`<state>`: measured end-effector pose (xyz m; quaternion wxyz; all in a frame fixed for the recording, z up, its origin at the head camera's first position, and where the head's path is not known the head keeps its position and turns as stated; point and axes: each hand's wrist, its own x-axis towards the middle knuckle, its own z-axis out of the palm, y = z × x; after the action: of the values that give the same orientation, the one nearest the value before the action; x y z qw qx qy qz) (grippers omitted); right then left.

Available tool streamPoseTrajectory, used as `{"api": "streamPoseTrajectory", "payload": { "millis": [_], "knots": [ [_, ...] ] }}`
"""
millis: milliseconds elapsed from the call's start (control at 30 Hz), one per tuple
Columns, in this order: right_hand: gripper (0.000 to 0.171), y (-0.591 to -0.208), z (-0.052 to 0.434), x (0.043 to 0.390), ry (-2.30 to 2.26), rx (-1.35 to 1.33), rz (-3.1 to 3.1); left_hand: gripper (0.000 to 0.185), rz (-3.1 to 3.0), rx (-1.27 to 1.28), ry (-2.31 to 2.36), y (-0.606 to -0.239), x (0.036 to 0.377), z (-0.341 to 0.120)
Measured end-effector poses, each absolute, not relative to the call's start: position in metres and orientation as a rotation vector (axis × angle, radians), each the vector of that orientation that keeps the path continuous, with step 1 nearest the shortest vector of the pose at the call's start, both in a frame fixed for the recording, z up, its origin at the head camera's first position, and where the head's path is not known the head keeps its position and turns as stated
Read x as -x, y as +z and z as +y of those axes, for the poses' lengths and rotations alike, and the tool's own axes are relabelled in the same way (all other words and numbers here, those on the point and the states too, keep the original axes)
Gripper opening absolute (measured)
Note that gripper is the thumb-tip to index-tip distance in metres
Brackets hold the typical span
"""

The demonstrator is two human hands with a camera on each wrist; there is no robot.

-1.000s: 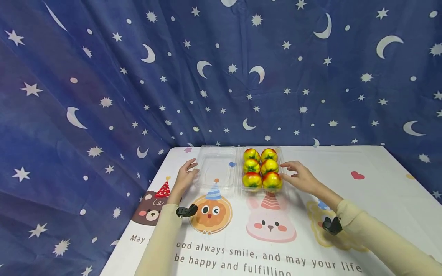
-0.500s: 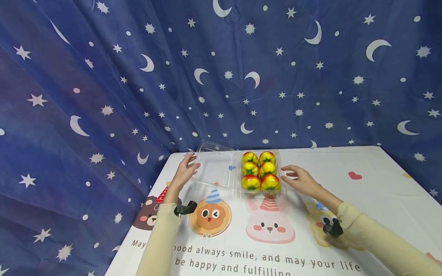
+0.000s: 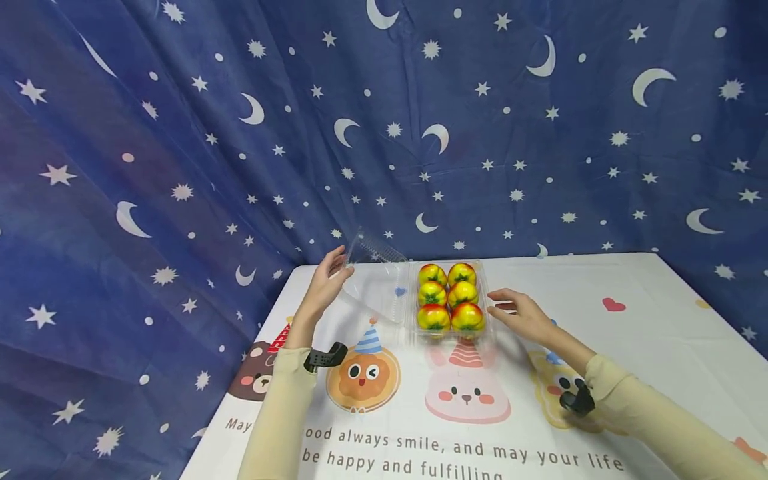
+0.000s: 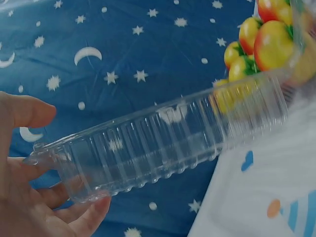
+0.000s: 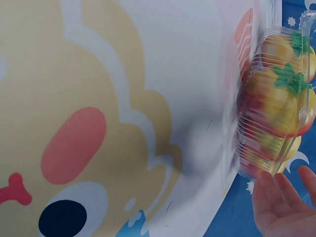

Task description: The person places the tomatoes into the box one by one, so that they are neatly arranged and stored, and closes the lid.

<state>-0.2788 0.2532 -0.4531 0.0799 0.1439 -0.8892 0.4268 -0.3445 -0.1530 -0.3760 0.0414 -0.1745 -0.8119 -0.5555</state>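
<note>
A hinged clear plastic clamshell box [image 3: 413, 333] lies on the table, its right half filled with several yellow-red fruits [image 3: 433, 318] with green leafy tops, like persimmons. Its ribbed lid [image 4: 168, 153] is tilted up on the left side. My left hand [image 3: 325, 283] supports the lid's outer edge, fingers behind and under it, the thumb held apart in the left wrist view. My right hand [image 3: 521, 315] is at the box's right side, fingers extended, with fingertips [image 5: 266, 178] right by the ribbed wall.
A white tablecloth [image 3: 564, 287] printed with cartoon faces and lettering covers the table. Behind and to the left hangs a dark blue curtain [image 3: 288, 167] with moons and stars. A black wrist device [image 3: 325, 358] sits on the left wrist, another [image 3: 577, 400] on the right.
The lid has risen from lying flat to a tilt, swinging up toward the fruits. My left hand has gone up with it, while my right hand stays beside the box.
</note>
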Motion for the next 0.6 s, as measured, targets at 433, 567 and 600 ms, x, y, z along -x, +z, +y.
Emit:
{"api": "streamPoseTrajectory", "payload": {
  "millis": [433,567,600],
  "knots": [
    [0.042,-0.453,0.267,0.274,1.359,-0.369,-2.657,0.060,-2.321,0.702,-1.767,-0.349,0.336,-0.116],
    [0.042,-0.453,0.270,0.273,1.351,-0.355,-2.658,0.058,-2.236,0.782,-1.862,-0.346,0.335,-0.110],
    [0.041,-0.453,0.271,0.273,1.348,-0.354,-2.656,0.057,-2.211,0.797,-1.895,-0.346,0.335,-0.109]
  ]
}}
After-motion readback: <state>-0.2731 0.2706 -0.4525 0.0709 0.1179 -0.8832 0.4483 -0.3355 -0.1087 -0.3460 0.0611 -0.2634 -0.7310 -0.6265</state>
